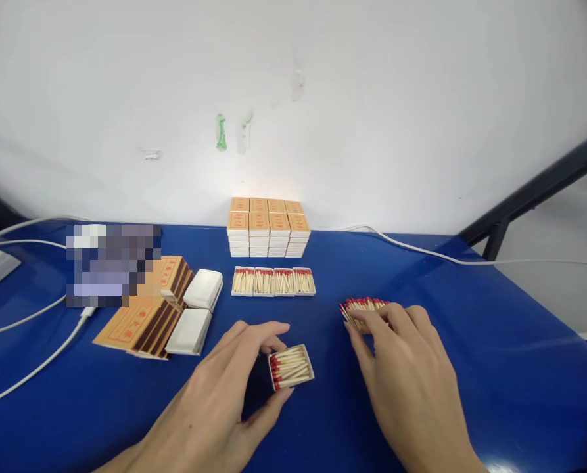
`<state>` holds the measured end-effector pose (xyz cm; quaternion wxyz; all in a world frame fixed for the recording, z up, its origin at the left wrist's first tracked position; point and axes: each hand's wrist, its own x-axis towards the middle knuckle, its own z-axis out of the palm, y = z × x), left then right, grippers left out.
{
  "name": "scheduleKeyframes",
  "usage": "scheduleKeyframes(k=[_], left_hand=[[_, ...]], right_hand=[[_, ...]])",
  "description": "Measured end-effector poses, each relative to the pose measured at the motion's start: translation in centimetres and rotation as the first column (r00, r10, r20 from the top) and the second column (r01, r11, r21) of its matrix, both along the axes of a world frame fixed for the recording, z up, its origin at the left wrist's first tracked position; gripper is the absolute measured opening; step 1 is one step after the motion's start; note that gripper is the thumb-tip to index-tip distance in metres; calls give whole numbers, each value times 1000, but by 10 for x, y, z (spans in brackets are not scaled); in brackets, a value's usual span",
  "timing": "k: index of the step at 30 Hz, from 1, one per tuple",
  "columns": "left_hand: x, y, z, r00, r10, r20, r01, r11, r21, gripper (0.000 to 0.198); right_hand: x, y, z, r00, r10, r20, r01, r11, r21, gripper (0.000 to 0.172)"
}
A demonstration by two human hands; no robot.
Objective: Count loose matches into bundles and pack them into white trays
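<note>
My left hand (224, 387) is closed around a white matchbox tray (311, 366), thumb at the near side and fingers at the far side. Matches (290, 368) fill this tray, their red heads toward the left. My right hand (411, 368) is at a loose pile of matches (365, 304) lying on the table, its thumb and fingers pinched on the pile's near edge. The palm and the curled fingers hide part of that pile. Beyond my hands, a row of several filled trays (273, 281) stands side by side, match heads pointing away from me.
Stacked closed matchboxes (268, 226) stand against the white wall (372, 131). To the left lie orange matchbox sleeves (138, 322) and stacked white trays (189, 332). A blurred-out object (116, 263) and white cables (41, 368) are beside them on the blue table (495, 341).
</note>
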<state>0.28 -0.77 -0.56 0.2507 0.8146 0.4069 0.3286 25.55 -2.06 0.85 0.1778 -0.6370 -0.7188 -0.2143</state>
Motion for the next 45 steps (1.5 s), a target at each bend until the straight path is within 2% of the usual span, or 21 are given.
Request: scheduleKeyframes(k=[12,18,24,30,35,38,42,45], left_hand=[[1,-3,0,1000,-29,-9,29,1000,-6,66],[1,-3,-1,1000,-29,-8,29,999,-14,67],[0,-4,-1,999,-34,-10,34,999,-26,69],[0,-3,-2,999,-32,-3,32,999,-21,69],[0,-2,-4,1000,-27,-5,27,999,-29,70],[0,-1,-6,1000,-29,8,30,999,-38,72],[0,-2,-7,1000,-22,17,23,997,-74,72],[-1,-2,-7,1000,-20,24,22,997,-74,69]], right_hand=[[-4,-2,0,997,-77,27,76,997,18,26],[-5,0,0,997,-78,17,78,997,20,21],[-5,0,-1,995,-88,50,87,996,17,22],[-2,2,-2,997,-75,11,75,997,8,23],[-3,1,2,1000,24,-18,-25,999,-34,22],[-7,-5,13,984,170,-54,-173,983,-60,21],[-20,-13,27,911,403,-87,-410,907,-100,22],[-31,-14,26,862,480,-160,-500,857,-124,25]])
